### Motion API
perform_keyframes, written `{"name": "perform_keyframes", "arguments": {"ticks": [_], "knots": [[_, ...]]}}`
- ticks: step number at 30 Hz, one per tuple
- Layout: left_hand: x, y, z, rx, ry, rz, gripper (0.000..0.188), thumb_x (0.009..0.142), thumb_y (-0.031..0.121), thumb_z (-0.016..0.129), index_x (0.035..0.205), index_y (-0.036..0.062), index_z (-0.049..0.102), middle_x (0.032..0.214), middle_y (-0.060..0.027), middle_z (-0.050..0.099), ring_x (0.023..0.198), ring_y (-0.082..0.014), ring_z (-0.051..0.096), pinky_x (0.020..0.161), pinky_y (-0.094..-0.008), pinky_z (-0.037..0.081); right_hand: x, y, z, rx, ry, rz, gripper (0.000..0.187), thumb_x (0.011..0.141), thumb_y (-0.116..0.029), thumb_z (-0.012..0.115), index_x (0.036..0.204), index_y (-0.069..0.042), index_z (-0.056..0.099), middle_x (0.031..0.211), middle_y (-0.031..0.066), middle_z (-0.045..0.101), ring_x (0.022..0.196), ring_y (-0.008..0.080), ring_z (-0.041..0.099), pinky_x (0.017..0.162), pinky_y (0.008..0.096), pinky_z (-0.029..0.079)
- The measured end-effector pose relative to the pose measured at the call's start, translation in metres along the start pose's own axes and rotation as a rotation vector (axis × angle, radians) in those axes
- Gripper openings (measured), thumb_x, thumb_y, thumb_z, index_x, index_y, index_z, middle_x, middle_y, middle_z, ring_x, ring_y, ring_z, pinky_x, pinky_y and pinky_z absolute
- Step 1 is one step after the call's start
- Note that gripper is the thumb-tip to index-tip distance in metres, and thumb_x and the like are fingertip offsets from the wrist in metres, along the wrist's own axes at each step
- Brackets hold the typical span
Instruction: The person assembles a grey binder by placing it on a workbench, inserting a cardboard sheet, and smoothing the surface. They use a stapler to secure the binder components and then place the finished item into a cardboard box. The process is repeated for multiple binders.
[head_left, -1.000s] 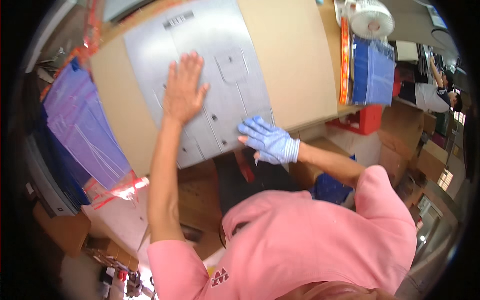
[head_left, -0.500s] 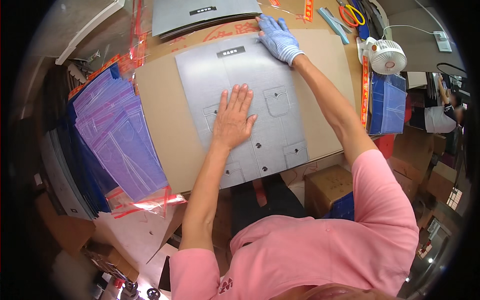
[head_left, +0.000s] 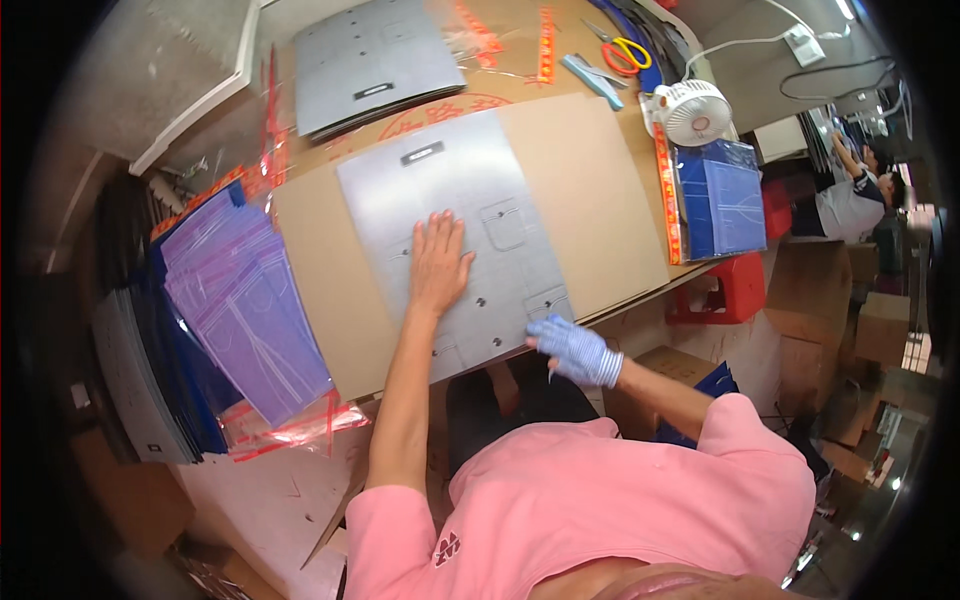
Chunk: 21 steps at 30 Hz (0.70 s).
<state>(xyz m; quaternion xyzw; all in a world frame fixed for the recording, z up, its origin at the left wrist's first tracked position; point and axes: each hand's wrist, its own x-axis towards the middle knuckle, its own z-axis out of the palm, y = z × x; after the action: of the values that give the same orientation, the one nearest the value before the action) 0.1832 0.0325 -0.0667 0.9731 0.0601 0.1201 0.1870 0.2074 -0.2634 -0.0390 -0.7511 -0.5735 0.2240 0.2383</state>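
Observation:
A grey sheet (head_left: 460,195) printed like a shirt front, with pockets, buttons and a small dark label, lies slantwise on a wide brown cardboard (head_left: 590,200). My bare left hand (head_left: 440,262) rests flat on the sheet's left half, fingers stretched out. At the sheet's near right corner is my right hand (head_left: 580,352), in a blue-and-white striped glove. Its fingers reach toward the near edge, somewhat apart, with nothing seen between them. Whether the fingertips touch the sheet I cannot tell. Beyond the cardboard sits a stack of similar grey sheets (head_left: 375,60).
Purple printed sheets (head_left: 235,290) fan out at left, beside dark and grey stacks. At the back right lie yellow-and-red-handled scissors (head_left: 622,56), a light blue tool (head_left: 592,80) and a white fan (head_left: 692,112). Blue packets (head_left: 720,200) and a red stool (head_left: 722,290) are at right; other people are beyond.
My gloved right hand has come from the sheet's far right edge to its near right corner. The left hand stays flat on the sheet. The view has shifted slightly.

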Motion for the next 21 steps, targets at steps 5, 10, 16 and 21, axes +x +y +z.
{"name": "perform_keyframes", "arguments": {"ticks": [5,10,16,21], "knots": [[-0.057,0.064,-0.013,0.122,0.075,-0.302,0.048,0.076,0.026,0.068,0.114,0.0008,0.053,0.117,-0.0162,0.051,0.11,-0.0347,0.046,0.095,-0.0491,0.032,0.068,0.13,-0.09,-0.545,0.605,0.056,0.038,0.081,-0.018,0.054,0.117,-0.005,0.054,0.115,0.0193,0.057,0.106,0.0368,0.053,0.092,0.0418,0.042],[-0.129,0.14,0.003,-0.026,0.306,-1.161,0.059,0.072,0.037,0.075,0.108,-0.0029,0.05,0.101,-0.0157,0.049,0.095,-0.0289,0.047,0.085,-0.0452,0.037,0.163,0.233,-0.214,-0.572,0.436,0.617,0.049,0.078,-0.026,0.055,0.12,-0.001,0.049,0.132,0.0232,0.043,0.125,0.0374,0.039,0.103,0.0438,0.032],[-0.132,0.157,0.019,-1.082,0.523,-1.798,0.053,0.078,0.029,0.074,0.1,-0.006,0.042,0.076,-0.0106,0.053,0.049,-0.0154,0.053,0.035,-0.0245,0.044,0.203,0.275,-0.251,-0.426,0.026,0.92,0.056,0.077,-0.033,0.06,0.126,-0.01,0.044,0.129,0.0202,0.048,0.121,0.035,0.045,0.098,0.0416,0.039],[-0.119,0.16,0.029,-1.107,0.672,-1.803,0.047,0.078,0.025,0.074,0.094,-0.0043,0.041,0.075,-0.0132,0.054,0.052,-0.0183,0.059,0.039,-0.0269,0.051,0.199,0.379,-0.261,-0.533,-0.019,0.753,0.063,0.079,-0.047,0.06,0.116,0.003,0.051,0.108,0.0245,0.06,0.099,0.0367,0.059,0.086,0.0401,0.045]]}}
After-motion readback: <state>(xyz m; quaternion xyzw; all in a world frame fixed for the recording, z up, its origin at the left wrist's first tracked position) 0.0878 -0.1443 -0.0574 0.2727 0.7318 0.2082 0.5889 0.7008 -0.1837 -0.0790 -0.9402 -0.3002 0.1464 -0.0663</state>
